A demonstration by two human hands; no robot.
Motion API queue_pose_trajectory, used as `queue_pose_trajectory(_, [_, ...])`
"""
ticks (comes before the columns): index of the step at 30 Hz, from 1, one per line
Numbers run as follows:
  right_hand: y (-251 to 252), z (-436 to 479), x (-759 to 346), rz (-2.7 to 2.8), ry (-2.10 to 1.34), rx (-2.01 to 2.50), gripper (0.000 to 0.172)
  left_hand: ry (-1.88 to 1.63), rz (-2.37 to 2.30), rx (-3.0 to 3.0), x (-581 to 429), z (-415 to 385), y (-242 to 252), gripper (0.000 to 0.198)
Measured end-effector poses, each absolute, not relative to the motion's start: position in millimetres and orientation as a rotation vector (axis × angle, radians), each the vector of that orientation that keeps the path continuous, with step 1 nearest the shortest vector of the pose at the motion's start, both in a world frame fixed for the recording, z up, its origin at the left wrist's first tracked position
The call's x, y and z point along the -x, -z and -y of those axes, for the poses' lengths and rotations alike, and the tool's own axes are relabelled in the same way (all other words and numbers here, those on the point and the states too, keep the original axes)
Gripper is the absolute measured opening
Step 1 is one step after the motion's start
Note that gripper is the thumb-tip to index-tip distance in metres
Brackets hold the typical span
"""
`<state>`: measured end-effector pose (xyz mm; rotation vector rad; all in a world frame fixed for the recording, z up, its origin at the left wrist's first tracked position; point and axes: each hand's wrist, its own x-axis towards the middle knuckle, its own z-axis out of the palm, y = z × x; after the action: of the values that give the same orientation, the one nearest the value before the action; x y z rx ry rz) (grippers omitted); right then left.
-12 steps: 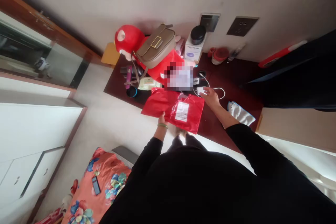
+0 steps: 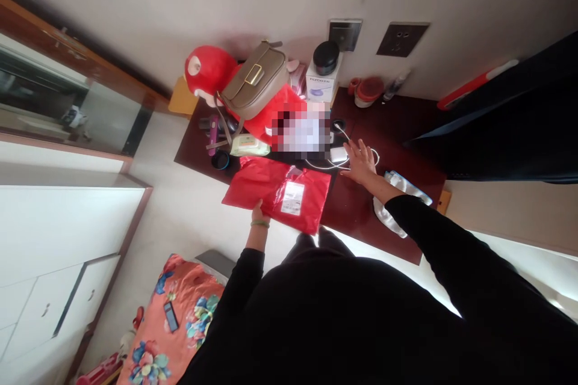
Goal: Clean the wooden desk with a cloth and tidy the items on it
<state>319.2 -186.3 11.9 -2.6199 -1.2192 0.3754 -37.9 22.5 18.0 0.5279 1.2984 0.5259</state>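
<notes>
My left hand (image 2: 260,213) grips the lower edge of a red plastic mailing bag (image 2: 257,183), thumb on top and the other fingers hidden beneath. A white printed label (image 2: 292,198) is stuck on the bag. Over the dark red tabletop (image 2: 352,210), my right hand (image 2: 361,162) is open with its fingers spread and nothing in them. Just left of its fingertips lies a white charger (image 2: 338,154) with a white cable (image 2: 376,156) looped around it. A folded white cloth (image 2: 391,216) rests near my right wrist.
Behind the bag are a taupe handbag (image 2: 257,81) on a red plush toy (image 2: 210,69), a wipes pack (image 2: 250,145) and a blurred patch. A white box (image 2: 321,85) carries a black jar (image 2: 326,58). Dark clothing (image 2: 510,126) hangs at right. A phone (image 2: 171,316) lies on floral bedding.
My right hand has let go of the white charger and spread its fingers. My left hand has drawn the red mailing bag a little left and toward me. The view has shifted slightly.
</notes>
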Motion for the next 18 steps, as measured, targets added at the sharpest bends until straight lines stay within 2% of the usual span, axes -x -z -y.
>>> queue_pose_trajectory(2, [-12, 177, -318, 1.272, -0.404, 2.659, 0.106, -0.540, -1.334, -0.478, 34, -30, -25, 0.027])
queue_pose_trajectory(4, [-16, 173, -318, 1.293, -0.402, 2.715, 0.098, -0.526, -1.348, -0.438, 24, -35, -29, 0.025])
queue_pose_trajectory(10, [-33, 175, -319, 1.359, -0.418, 2.899, 0.049, -0.462, -1.443, -0.393, 2, -31, -30, 0.026])
queue_pose_trajectory(18, [-39, 169, -324, 1.556, -0.373, 2.880, 0.042, -0.455, -1.444, -0.328, 10, -11, -40, 0.014])
